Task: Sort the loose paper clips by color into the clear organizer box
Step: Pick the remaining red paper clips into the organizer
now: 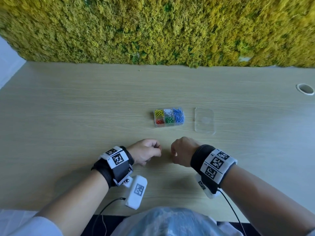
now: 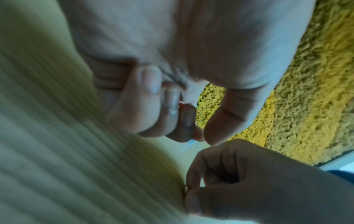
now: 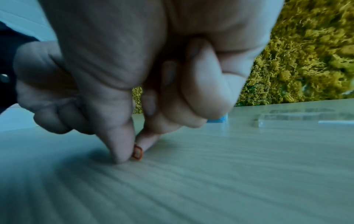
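The clear organizer box (image 1: 175, 125) sits mid-table, its compartments holding yellow, white, blue, red and green clips. Nearer me, my right hand (image 1: 173, 153) pinches a red paper clip (image 3: 138, 154) between thumb (image 3: 118, 145) and forefinger, right at the table surface. The same clip (image 2: 184, 189) shows faintly in the left wrist view. My left hand (image 1: 157, 147) is curled just left of it, knuckles up. A speck of red (image 2: 181, 103) shows between its curled fingers. No other loose clips are visible on the table.
The box's clear lid (image 1: 204, 120) lies flat just right of the box. A moss wall (image 1: 153, 31) runs behind the wooden table (image 1: 85, 108). A cable hole (image 1: 305, 89) sits at the far right.
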